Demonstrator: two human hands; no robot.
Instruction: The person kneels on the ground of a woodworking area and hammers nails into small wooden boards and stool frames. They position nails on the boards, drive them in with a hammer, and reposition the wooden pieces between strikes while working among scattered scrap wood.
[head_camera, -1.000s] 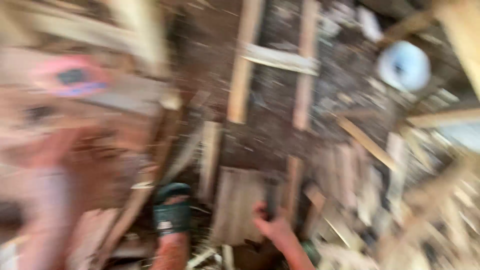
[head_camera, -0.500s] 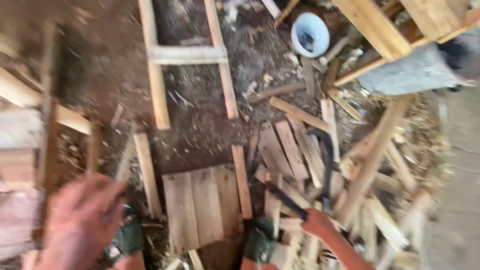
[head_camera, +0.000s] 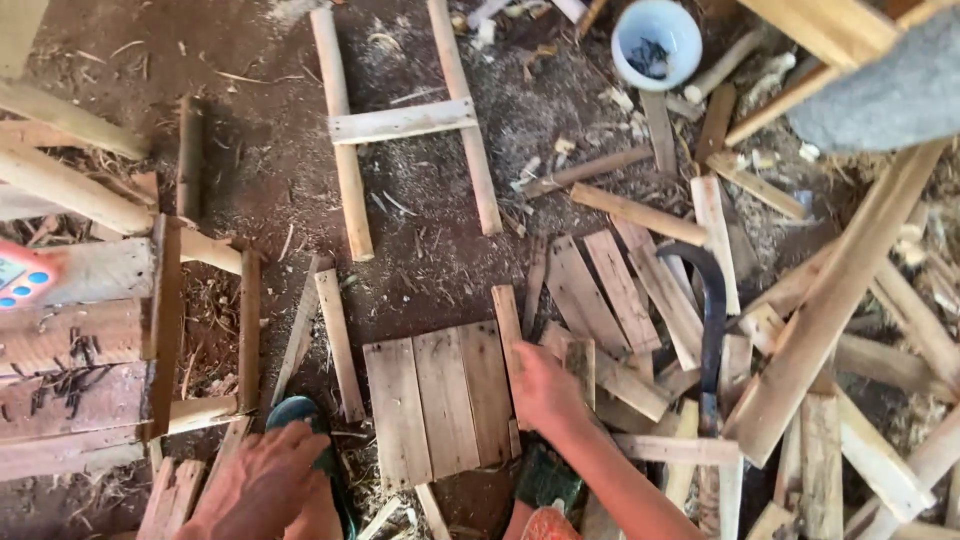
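Right hand (head_camera: 545, 385) lies on a short wood slat (head_camera: 578, 358) at the right edge of the small plank panel (head_camera: 440, 400) on the dirt floor (head_camera: 250, 150), fingers curled over it (grip unclear). Slat's long axis runs away from the person. Left hand (head_camera: 265, 485) hangs loosely open, farther off, by the knee.

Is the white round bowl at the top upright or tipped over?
Upright: the white round bowl shows its open mouth, with small dark bits inside.

Rough woodworking yard, dirt floor (head_camera: 250, 130), scattered wood offcuts (head_camera: 620, 290), shavings, curved blade (head_camera: 712, 320)
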